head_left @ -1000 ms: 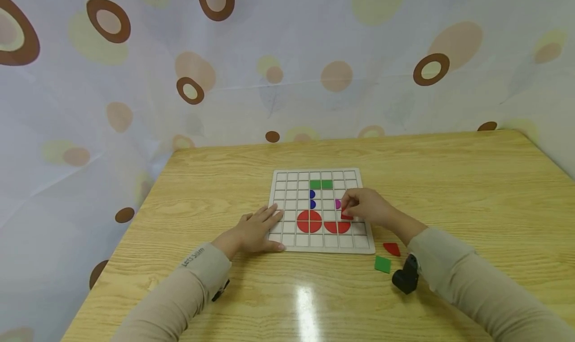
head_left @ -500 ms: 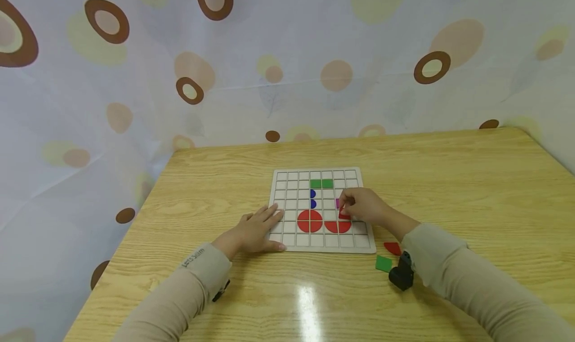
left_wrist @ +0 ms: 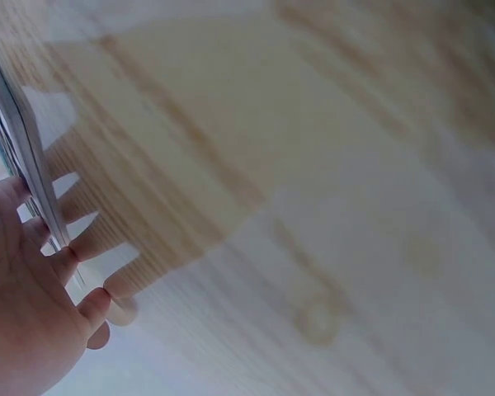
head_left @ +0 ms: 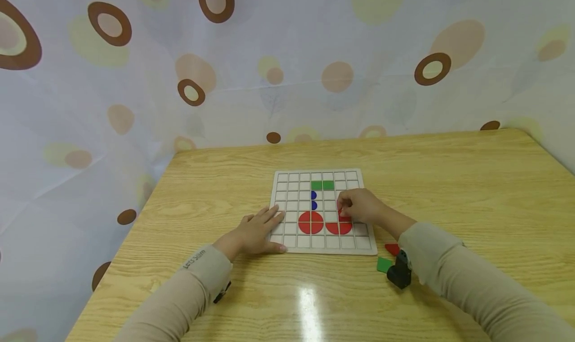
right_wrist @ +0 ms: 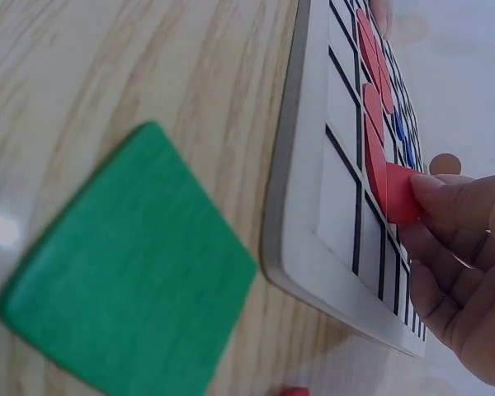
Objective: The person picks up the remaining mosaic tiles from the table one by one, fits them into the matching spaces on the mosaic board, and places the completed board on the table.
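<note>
A white grid board lies on the wooden table. My left hand rests with spread fingers on its left edge; in the left wrist view, the fingers reach over the board's rim. Over the right part of the board, my right hand pinches a red quarter-circle tile between thumb and fingers, right at the cell above a red half circle. Left of that sits a full red circle made of quarter tiles. Two blue half-circle tiles and two green tiles lie farther up.
Off the board's near right corner, a green square tile and another red tile lie on the table. A black wrist camera on the right sleeve hangs over that spot. A patterned cloth stands behind the table.
My right hand has shifted slightly left and settled the red tile lower toward its cell; the magenta piece beside it is now hidden. My left hand has stayed in place.
</note>
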Demonstrator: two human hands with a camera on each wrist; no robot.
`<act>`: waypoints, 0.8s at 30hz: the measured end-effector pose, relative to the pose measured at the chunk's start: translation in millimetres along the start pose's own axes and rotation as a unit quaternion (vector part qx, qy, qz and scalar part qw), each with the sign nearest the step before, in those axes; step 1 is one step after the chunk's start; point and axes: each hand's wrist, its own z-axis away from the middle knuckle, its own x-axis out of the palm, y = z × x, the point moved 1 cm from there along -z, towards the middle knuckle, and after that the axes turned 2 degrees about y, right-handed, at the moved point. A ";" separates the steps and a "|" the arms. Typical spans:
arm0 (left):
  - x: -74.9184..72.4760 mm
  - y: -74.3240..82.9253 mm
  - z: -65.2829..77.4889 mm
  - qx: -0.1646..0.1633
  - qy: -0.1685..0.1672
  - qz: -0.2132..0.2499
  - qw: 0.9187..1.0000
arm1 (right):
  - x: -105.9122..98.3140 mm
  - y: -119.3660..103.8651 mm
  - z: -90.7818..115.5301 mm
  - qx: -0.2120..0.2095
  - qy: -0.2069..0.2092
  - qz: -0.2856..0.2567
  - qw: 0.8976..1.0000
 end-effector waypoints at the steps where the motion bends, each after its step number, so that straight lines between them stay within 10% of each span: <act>1: 0.4 -0.2 -0.2 0.000 0.000 0.000 1.000 | -0.1 -0.4 0.4 -0.001 -0.001 0.002 1.000; 24: 3.5 -2.1 -2.2 -0.001 0.004 -0.006 1.000 | 2.2 3.6 -3.9 -0.027 -0.011 0.070 0.997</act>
